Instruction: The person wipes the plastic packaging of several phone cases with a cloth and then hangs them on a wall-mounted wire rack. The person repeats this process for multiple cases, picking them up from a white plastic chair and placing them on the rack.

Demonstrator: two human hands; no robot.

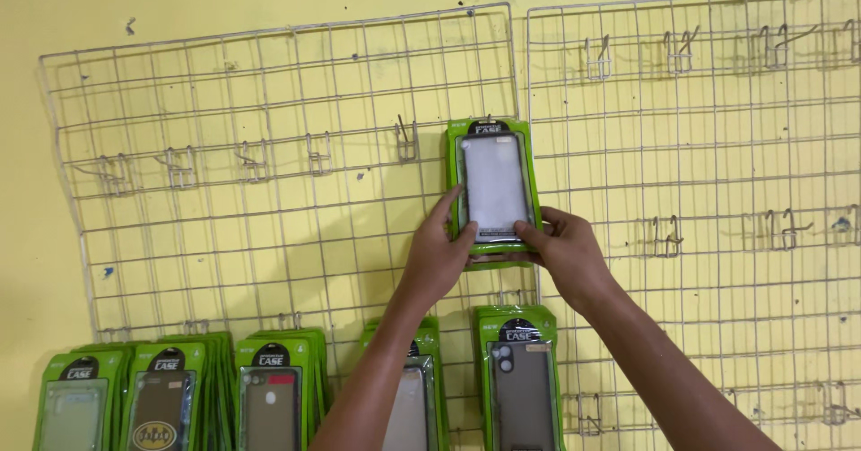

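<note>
A green phone-case package (494, 182) with a clear window hangs at a hook near the right edge of the left wire grid panel (269, 101). My left hand (438, 254) grips its lower left edge, fingers on the front. My right hand (563, 249) holds its lower right corner. Both forearms reach up from the bottom of the view.
A second wire grid (717, 146) with bare hooks hangs to the right on the yellow wall. Along the bottom row hang several stacks of green phone-case packages (170, 397), one of them (520, 379) directly under my hands. Bare hooks (406, 137) line the left grid.
</note>
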